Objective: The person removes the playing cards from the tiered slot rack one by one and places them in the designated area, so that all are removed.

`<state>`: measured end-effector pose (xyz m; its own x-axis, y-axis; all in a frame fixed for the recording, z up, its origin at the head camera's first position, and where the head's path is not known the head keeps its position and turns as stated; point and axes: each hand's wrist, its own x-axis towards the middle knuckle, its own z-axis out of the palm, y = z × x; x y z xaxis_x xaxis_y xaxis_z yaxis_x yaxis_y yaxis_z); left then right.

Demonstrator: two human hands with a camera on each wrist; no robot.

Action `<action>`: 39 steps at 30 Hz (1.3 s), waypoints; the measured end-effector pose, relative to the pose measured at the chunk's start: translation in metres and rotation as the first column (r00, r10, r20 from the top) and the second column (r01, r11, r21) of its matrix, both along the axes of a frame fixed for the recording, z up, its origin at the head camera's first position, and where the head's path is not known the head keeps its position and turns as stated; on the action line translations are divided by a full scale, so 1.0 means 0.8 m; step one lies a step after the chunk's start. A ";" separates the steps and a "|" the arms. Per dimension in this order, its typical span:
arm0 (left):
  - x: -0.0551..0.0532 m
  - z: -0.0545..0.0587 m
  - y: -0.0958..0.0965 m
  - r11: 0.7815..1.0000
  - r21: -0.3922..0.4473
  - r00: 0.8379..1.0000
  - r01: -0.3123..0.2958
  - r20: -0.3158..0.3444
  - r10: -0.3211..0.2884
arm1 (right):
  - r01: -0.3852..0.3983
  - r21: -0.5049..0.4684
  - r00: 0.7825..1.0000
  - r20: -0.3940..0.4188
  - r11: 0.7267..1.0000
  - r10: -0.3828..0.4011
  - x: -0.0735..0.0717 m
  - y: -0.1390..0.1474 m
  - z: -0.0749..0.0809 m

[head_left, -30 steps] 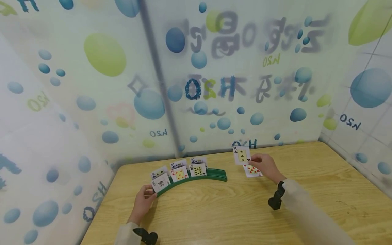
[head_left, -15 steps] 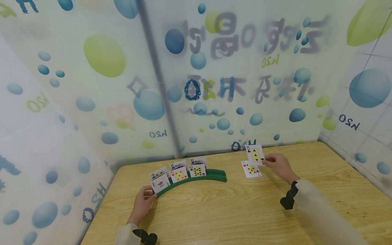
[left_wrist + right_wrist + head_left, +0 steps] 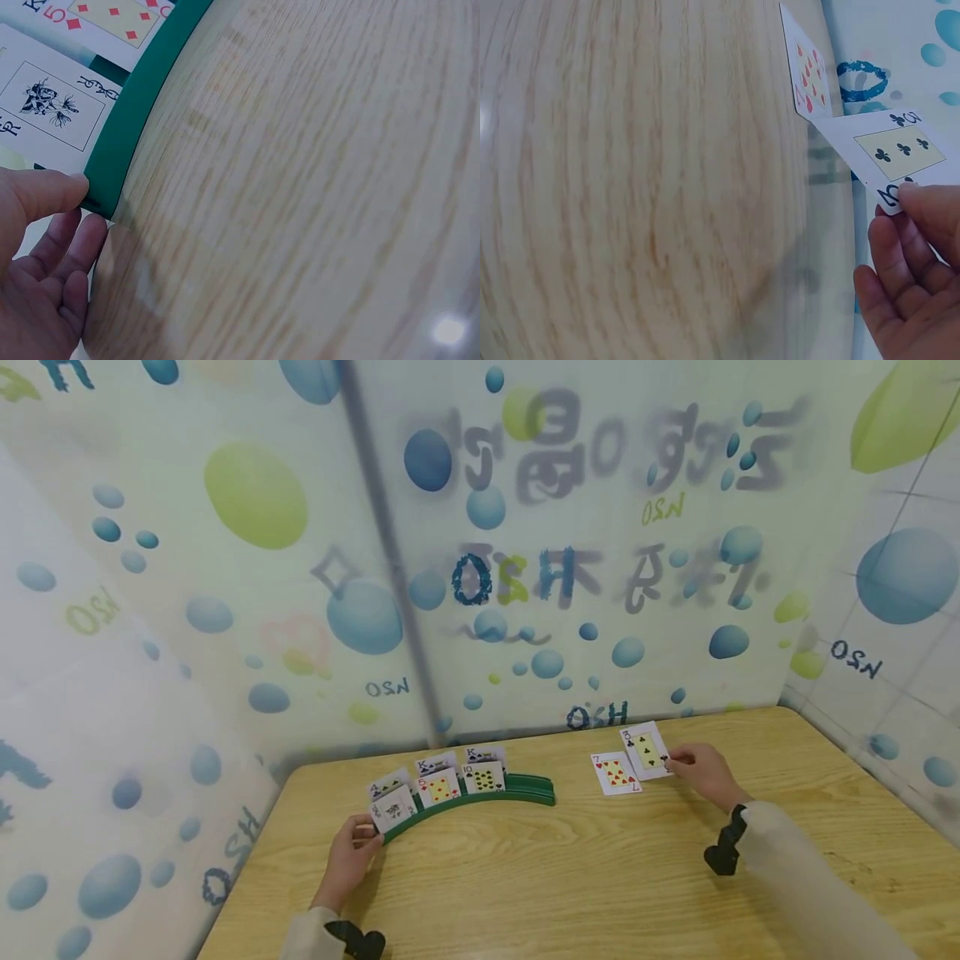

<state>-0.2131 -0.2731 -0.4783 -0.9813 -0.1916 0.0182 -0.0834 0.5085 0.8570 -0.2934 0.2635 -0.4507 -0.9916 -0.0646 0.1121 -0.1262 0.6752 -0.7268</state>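
My left hand [image 3: 354, 852] holds the near left end of a curved green playing card holder [image 3: 532, 795]. In the left wrist view, the thumb lies on that end beside a joker [image 3: 49, 105]. Joker, five of diamonds [image 3: 438, 788] and a black ten [image 3: 484, 777] stand in its front row. Behind them are a black four [image 3: 388, 783] and two kings, partly covered. My right hand [image 3: 705, 772] pinches a three of clubs [image 3: 645, 749] by its lower right corner. Its left edge is close beside a seven of hearts [image 3: 617, 774] on the table.
The wooden table [image 3: 540, 877] runs back to a light curtain [image 3: 510, 668] printed with blue and green drops. The holder's right part carries no cards. A black wrist camera [image 3: 723, 852] sits on the right sleeve, another on the left.
My right hand has moved right with the three of clubs, away from over the seven of hearts, which is now uncovered. The left hand and holder have stayed put.
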 end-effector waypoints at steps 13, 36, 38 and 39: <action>0.001 0.004 0.002 1.000 0.002 1.000 -0.016 0.004 0.016 | -0.017 0.077 0.999 0.029 0.997 0.014 -0.004 0.018 -0.013; 0.000 0.004 0.002 1.000 0.000 1.000 -0.010 0.000 0.010 | 0.127 0.080 0.992 0.002 0.989 -0.128 -0.012 0.012 -0.036; 0.001 0.004 0.002 1.000 -0.002 1.000 -0.005 -0.007 0.005 | 0.131 0.078 0.991 0.002 0.988 -0.131 -0.011 0.011 -0.036; 0.001 0.005 0.002 1.000 -0.004 1.000 -0.003 -0.010 0.003 | 0.133 0.077 0.991 -0.001 0.988 -0.133 -0.011 0.011 -0.036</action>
<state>-0.2123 -0.2713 -0.4747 -0.9805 -0.1944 0.0284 -0.0766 0.5115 0.8559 -0.3018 0.2725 -0.4796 -0.9924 0.0593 0.1078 -0.0288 0.7397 -0.6723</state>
